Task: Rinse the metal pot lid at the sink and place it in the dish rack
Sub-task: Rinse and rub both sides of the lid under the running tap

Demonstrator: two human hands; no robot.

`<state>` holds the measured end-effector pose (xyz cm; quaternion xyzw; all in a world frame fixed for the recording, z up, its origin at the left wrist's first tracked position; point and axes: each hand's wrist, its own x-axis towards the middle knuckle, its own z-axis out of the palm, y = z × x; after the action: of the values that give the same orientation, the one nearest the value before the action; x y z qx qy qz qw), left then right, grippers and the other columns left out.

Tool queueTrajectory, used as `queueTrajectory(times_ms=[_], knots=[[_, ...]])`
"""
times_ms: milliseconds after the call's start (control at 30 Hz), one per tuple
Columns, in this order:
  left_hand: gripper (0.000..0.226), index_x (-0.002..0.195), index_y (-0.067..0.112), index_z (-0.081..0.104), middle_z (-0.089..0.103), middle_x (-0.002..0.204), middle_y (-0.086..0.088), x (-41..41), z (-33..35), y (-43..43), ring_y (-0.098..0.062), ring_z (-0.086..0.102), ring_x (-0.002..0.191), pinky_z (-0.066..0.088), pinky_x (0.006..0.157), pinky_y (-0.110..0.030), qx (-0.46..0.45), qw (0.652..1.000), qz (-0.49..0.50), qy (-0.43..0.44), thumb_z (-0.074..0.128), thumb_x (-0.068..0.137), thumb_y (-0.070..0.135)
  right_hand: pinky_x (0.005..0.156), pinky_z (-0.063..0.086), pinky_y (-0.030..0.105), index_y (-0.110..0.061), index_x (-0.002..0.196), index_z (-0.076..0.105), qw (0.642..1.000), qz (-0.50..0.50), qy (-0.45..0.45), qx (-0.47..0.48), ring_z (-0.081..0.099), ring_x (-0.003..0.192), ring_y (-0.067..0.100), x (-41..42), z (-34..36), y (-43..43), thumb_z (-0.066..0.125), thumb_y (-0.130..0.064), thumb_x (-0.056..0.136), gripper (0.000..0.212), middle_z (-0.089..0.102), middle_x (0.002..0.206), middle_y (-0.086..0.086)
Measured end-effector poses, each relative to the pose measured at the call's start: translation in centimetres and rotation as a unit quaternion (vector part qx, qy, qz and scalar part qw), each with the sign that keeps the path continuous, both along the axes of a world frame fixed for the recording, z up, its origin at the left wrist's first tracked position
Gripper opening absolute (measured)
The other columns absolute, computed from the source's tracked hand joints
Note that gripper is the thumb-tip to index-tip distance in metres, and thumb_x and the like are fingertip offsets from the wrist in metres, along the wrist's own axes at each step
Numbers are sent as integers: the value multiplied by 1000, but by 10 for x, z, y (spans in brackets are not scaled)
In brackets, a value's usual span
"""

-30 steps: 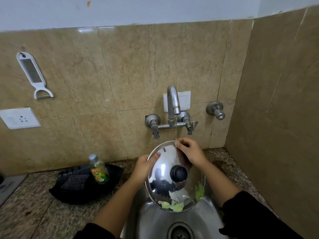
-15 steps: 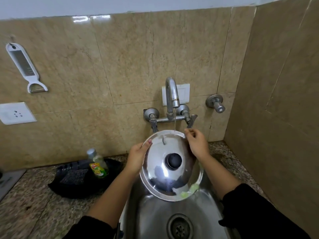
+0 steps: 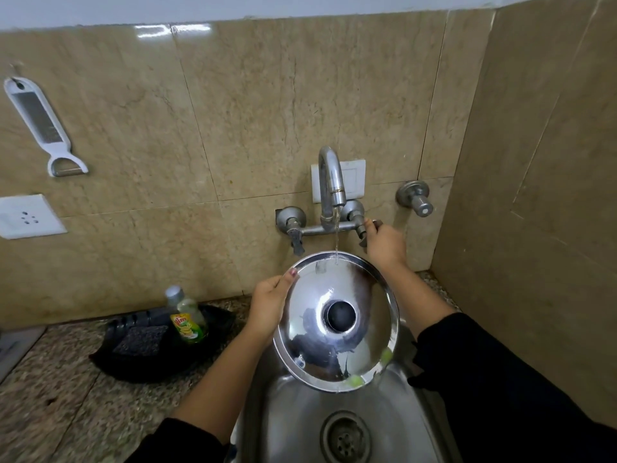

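Observation:
A shiny round metal pot lid with a black knob hangs tilted over the steel sink. My left hand grips the lid's left rim, thumb on its top edge. A thin stream of water falls from the tap spout onto the lid's far edge. My right hand is off the lid and closed around the tap's right handle. No dish rack is in view.
A black tray on the granite counter at the left holds a scrub pad and a green dish-soap bottle. A white grater-peeler hangs on the tiled wall. A side wall stands close on the right. The sink drain lies below the lid.
My right hand has left the lid's far rim and moved up to the tap's right handle. The lid now hangs from my left hand alone.

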<state>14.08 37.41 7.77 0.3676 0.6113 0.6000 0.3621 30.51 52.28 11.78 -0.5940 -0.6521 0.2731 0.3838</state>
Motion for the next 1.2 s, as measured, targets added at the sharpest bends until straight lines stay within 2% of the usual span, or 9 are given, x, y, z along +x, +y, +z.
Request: queueTrajectory(times_ms=[200,333,400,533,667,867,967,1033,1200], knots=[[35,75,5,65,57,69,-15,3,2,-2,-21,50,63,40,55,-25,1,1000,6,4,58,91,35,76,43,33,-20,97,53,997,25,60,-38,61,89,24,6,-1,-15,44,-50,95,31,66,94,1],[42,84,-4,67,61,72,-16,0,-6,-1,-23,53,67,43,63,-32,-1,1000,28,-14,59,91,37,111,34,48,-24,150,20,994,78,-69,45,30,142,26,5,-45,-56,43,-54,93,69,25,158,6],[43,83,-4,67,61,72,-16,-1,-6,1,-24,54,66,43,65,-35,-6,1000,22,-14,59,91,37,121,11,48,-32,153,4,963,167,-171,127,-2,149,19,6,-57,-65,26,-57,97,65,-8,162,-3],[36,74,2,67,62,67,-14,3,-4,-1,-24,54,63,45,60,-32,-7,1000,-12,-4,60,91,33,120,-9,33,-40,151,0,848,354,-304,251,-18,146,4,22,-48,-63,18,-50,99,56,-12,159,-16],[37,68,6,63,61,64,-11,2,-7,-7,-22,54,62,45,60,-31,-8,999,39,-20,59,91,34,122,1,43,-45,148,-3,897,305,-256,193,-16,146,3,32,-64,-56,17,-50,99,53,-11,158,-19],[35,71,7,67,65,65,-11,0,7,-7,-23,58,62,48,62,-32,4,1000,13,18,57,92,33,118,-8,30,-46,149,8,856,355,-276,255,-10,148,5,25,-53,-54,24,-43,101,50,-3,160,-19],[34,74,6,67,65,65,-7,3,3,-11,-19,60,62,50,62,-30,30,997,68,-27,56,93,34,114,30,36,-38,139,41,972,189,-4,140,36,139,15,19,-62,-54,41,-36,100,39,42,149,-5],[32,78,11,68,68,67,-2,8,4,-14,-14,63,63,52,62,-28,34,998,44,-18,53,95,34,94,47,35,-37,112,58,979,103,168,55,59,110,16,10,-55,-56,50,-36,97,17,65,112,-11],[39,65,14,58,54,54,8,2,12,-8,-8,50,52,40,54,-26,-31,971,-91,218,52,95,38,81,49,25,-22,99,68,939,328,105,-14,63,89,9,0,-27,-50,62,-26,91,11,68,91,-10]])
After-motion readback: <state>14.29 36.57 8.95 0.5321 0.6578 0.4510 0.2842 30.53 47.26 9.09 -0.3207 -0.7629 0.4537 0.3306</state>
